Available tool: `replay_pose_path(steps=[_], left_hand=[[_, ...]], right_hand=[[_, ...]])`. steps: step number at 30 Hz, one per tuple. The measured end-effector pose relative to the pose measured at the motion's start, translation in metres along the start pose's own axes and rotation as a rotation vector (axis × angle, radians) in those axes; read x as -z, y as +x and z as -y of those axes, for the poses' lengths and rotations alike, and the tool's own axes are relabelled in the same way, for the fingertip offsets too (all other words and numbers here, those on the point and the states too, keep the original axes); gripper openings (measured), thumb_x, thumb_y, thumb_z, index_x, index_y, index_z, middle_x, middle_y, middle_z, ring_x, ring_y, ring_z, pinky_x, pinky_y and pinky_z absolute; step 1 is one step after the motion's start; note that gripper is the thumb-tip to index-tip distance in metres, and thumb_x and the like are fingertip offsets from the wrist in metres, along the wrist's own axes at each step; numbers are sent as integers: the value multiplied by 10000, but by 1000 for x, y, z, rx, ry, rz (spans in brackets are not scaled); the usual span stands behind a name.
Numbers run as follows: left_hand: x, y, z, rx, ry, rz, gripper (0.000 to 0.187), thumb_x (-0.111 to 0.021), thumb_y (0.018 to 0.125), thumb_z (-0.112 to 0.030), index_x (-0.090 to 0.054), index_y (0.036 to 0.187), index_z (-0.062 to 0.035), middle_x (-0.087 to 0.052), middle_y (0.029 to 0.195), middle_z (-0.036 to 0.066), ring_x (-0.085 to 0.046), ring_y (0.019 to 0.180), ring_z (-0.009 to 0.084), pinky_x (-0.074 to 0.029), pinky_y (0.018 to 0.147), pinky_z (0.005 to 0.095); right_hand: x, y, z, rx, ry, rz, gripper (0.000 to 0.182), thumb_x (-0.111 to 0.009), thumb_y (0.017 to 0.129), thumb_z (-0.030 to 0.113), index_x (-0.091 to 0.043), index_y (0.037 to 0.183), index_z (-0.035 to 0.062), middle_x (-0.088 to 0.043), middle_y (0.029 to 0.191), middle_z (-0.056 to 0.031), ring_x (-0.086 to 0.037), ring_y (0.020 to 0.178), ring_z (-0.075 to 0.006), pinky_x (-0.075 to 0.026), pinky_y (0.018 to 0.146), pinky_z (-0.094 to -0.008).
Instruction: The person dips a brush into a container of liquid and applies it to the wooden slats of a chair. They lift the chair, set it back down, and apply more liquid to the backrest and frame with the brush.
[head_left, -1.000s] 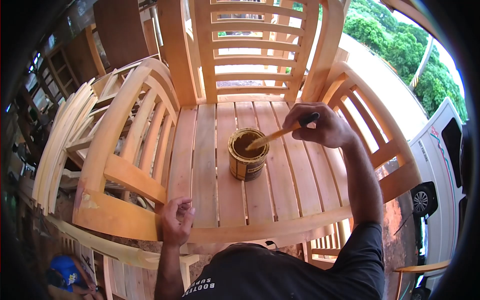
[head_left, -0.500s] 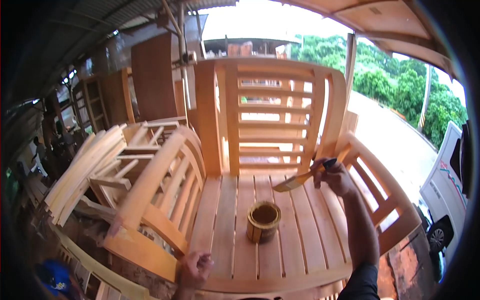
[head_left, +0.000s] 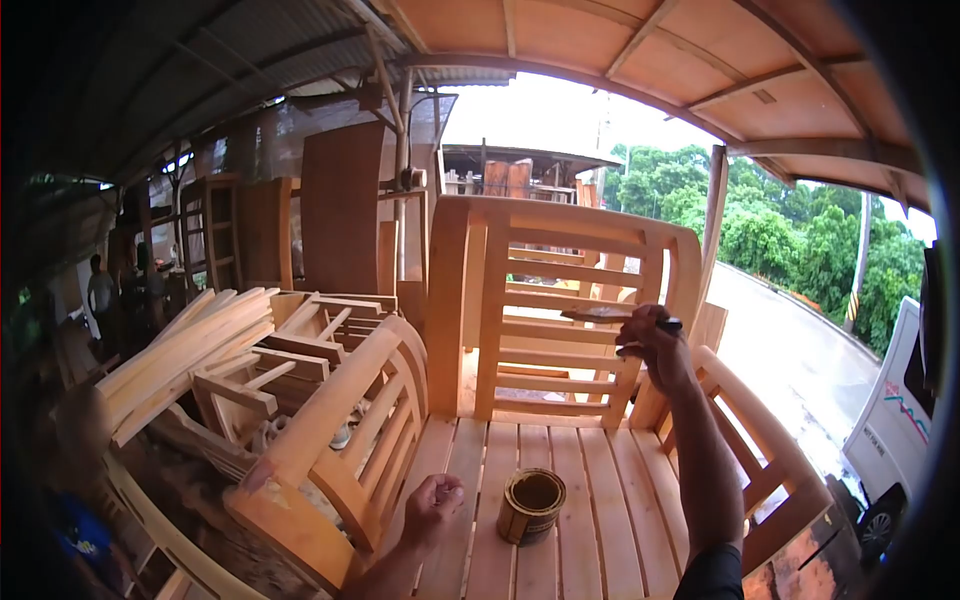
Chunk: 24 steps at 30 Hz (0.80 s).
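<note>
My right hand grips a paintbrush by its handle, the bristles pointing left in front of the backrest slats. The backrest belongs to a slatted wooden bench, its bare seat boards running towards me. On the seat stands an open round can with drips down its outside and a brownish inside. To the left of the can, my left hand hovers over the seat with its fingers curled in and nothing visible in them. The curved left armrest is beside that hand.
Stacked light wooden slats and unfinished frames lie beyond the left armrest. The right armrest borders the seat near my forearm. A white van stands by the road at right. A person is far back on the left.
My right hand has raised the brush from over the seat to the backrest slats. The left hand has moved forward, closer to the can. The view has tilted upward.
</note>
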<state>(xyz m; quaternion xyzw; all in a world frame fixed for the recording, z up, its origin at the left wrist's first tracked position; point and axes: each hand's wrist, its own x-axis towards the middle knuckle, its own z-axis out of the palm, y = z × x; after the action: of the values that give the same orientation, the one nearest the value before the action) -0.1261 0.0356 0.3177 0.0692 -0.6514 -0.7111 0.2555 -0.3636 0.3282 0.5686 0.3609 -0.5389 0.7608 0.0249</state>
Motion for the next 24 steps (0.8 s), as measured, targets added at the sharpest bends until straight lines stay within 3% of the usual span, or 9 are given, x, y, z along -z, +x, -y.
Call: replay_pose_path(steps=[3,7,8,10,12,15,17,23,24], left_hand=[[-11,-6,10,-101,7,-9,171,-683,969,-116,-668,1113,-26,-674,931,-5,-644,850,99,-538,784,271],[-19,-32,25,-165,177,-35,193,-706,953,-156,-694,1110,-43,-699,850,38,-672,750,129,-554,707,286],[-17,-35,28,-94,220,-20,197,-712,953,-150,-686,1108,-32,-716,935,50,-687,819,130,-555,773,285],[-21,-39,22,-169,292,-38,196,-714,947,-149,-688,1106,-37,-720,939,58,-694,813,136,-557,775,283],[-22,-44,12,-314,407,-33,257,-754,896,-185,-704,1114,-56,-708,942,98,-691,766,171,-555,693,306],[-25,-47,26,-742,620,-3,201,-684,927,-111,-660,1115,-44,-674,956,155,-678,818,325,-557,696,406],[-28,-51,3,-757,587,15,161,-680,921,-96,-663,1073,-47,-658,932,164,-663,818,367,-548,691,444],[-25,-49,4,-785,623,21,145,-682,911,-70,-666,1051,-34,-685,996,174,-683,903,385,-572,771,457],[-25,-48,4,-773,629,29,145,-682,910,-68,-667,1049,-33,-688,1006,175,-685,916,387,-574,781,458]], right_hand=[[-24,34,21,110,-142,-83,210,-671,984,237,-618,1117,83,-674,921,-88,-704,791,-206,-594,692,-352],[-56,92,38,310,-343,-118,213,-649,966,215,-637,1095,47,-682,849,-69,-682,739,-161,-549,648,-307],[-64,109,39,366,-388,-122,211,-648,961,214,-645,1080,39,-682,827,-63,-676,724,-152,-541,640,-300],[-85,149,43,339,-524,-183,216,-641,954,228,-666,1017,24,-682,778,-55,-660,692,-123,-528,627,-283],[-101,194,33,368,-541,-185,283,-649,935,289,-691,985,13,-720,791,-86,-687,666,-188,-553,655,-333],[-108,279,14,355,-882,-222,364,-655,895,365,-709,1036,33,-768,928,-148,-736,822,-320,-568,782,-430],[-134,303,5,397,-969,-304,386,-659,876,394,-720,1048,53,-772,987,-166,-738,929,-368,-556,861,-460],[-176,326,-20,524,-942,-302,376,-708,839,432,-748,1037,115,-768,1017,-163,-719,1041,-348,-530,937,-432],[-198,272,8,537,-1070,-177,240,-702,876,299,-761,985,93,-768,996,-155,-740,985,-311,-568,869,-417]])
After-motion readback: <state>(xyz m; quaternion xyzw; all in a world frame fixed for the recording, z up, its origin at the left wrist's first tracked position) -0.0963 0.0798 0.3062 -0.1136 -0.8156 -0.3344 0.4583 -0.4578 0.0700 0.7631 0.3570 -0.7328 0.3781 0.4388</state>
